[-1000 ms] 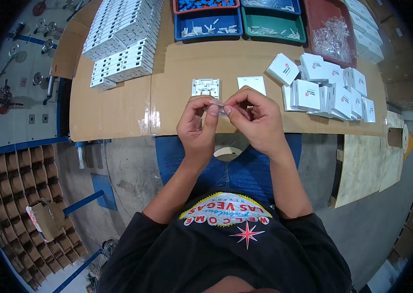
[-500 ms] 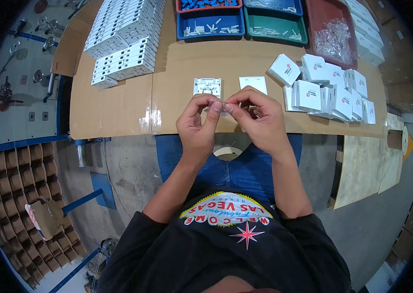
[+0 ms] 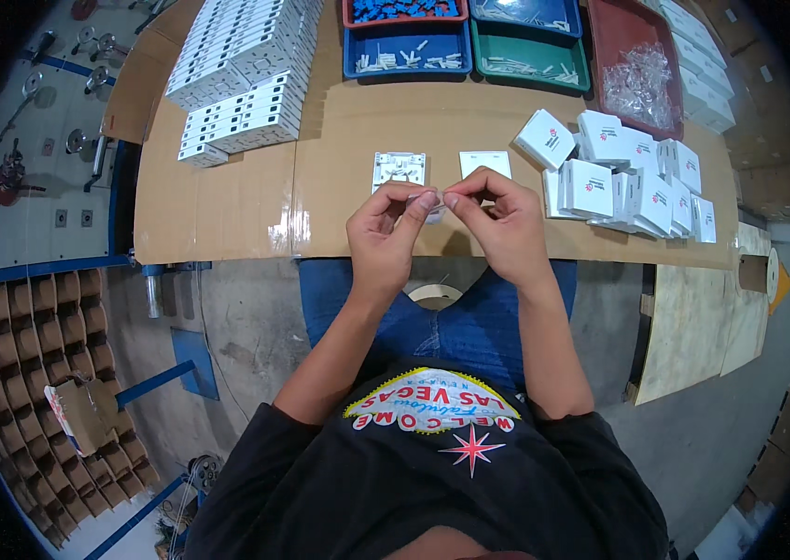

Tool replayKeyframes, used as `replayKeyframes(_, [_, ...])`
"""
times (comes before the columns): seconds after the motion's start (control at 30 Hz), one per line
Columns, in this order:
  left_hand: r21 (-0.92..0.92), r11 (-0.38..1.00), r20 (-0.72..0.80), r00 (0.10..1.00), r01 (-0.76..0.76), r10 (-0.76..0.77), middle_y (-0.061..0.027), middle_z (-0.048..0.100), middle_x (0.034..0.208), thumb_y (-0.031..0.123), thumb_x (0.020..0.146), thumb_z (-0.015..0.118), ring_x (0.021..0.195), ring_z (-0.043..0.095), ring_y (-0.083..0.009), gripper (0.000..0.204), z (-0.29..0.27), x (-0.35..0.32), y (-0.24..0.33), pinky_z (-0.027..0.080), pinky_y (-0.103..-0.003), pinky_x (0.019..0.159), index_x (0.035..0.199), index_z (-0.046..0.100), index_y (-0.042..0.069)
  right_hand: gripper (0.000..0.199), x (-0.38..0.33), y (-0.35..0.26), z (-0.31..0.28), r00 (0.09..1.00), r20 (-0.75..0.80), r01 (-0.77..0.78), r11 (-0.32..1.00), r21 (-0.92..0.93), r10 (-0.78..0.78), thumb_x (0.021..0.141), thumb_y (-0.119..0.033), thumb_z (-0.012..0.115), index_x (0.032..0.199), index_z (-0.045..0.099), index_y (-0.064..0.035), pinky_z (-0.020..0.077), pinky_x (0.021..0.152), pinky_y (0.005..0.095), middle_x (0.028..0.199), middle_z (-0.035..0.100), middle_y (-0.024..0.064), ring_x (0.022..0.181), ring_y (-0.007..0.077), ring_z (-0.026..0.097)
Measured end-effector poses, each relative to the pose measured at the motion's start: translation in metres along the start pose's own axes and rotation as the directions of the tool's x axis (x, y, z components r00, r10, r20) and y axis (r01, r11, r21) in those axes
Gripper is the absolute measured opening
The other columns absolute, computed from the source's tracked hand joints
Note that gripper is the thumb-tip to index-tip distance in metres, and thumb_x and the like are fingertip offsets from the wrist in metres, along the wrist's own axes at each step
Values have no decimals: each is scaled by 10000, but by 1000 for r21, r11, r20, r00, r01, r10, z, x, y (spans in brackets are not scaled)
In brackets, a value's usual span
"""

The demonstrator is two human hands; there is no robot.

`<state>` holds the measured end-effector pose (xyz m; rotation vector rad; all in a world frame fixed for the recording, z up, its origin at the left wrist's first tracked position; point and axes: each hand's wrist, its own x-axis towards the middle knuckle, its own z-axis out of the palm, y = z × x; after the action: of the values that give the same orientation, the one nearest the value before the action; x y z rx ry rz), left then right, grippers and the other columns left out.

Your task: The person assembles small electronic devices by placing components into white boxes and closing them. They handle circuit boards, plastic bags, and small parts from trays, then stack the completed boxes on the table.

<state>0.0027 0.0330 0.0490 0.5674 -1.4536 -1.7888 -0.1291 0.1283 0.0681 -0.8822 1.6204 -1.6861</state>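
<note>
Head view, person seated at cardboard-covered counter. Left hand & right hand meet just above the counter's near edge, fingertips of both pinched shut on one small clear piece held between them; too small to tell its exact shape. Just beyond the hands lie an open white backplate & a plain white cover, side by side, neither touched. Far left: stacked rows of white plates. Far edge: blue tray & green tray w/ small white parts, red tray w/ clear pieces. Right: cluster of small white boxes. Judged progress: many boxes look packed; current unit seems at an early step, backplate & cover not yet joined, large plate stock left
</note>
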Motion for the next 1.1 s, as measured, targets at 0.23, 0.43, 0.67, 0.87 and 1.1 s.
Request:
replayKeyframes(0.23, [41,994,-46,994,98,-96,-50,721,1008,156,1080,552,941,663,-104,233,2,-1,-5,527,-268,872,1102,697,-25,80,5,16,-5,999,32,-46,998,35,44,915,-74,749,949,721,-8,452,675,227,842,697,-9,769,51,580])
replayKeyframes(0.43, [-26,984,-133,975,179,-180,-26,714,979,220,1082,546,882,645,-74,272,-1,-1,-17,528,-254,773,1050,710,7,74,7,27,-3,994,68,-94,992,90,88,916,-67,743,944,715,-4,461,692,225,850,700,-2,778,52,590])
replayKeyframes(0.67, [56,900,65,898,432,-435,-25,697,1000,190,1066,560,946,661,-101,219,-28,-17,-33,549,-255,825,1169,661,25,106,-4,46,-10,929,229,-271,956,-108,289,915,-59,731,981,666,-8,449,652,209,796,639,-20,753,46,570])
replayKeyframes(0.87, [108,911,182,893,398,-412,-70,693,1090,8,951,681,1000,666,-116,321,-55,-30,-53,554,-249,861,1256,584,21,154,-11,97,-8,923,250,-297,955,-21,293,919,-25,704,1061,652,6,448,610,220,812,611,-14,695,31,549])
replayKeyframes(1.1, [377,897,100,953,230,-287,-74,707,1078,-29,890,713,897,671,-130,303,-80,25,-59,544,-269,809,1178,624,0,180,34,95,8,959,187,-165,956,-243,213,910,-54,699,1083,705,-4,488,636,262,877,686,49,703,92,611])
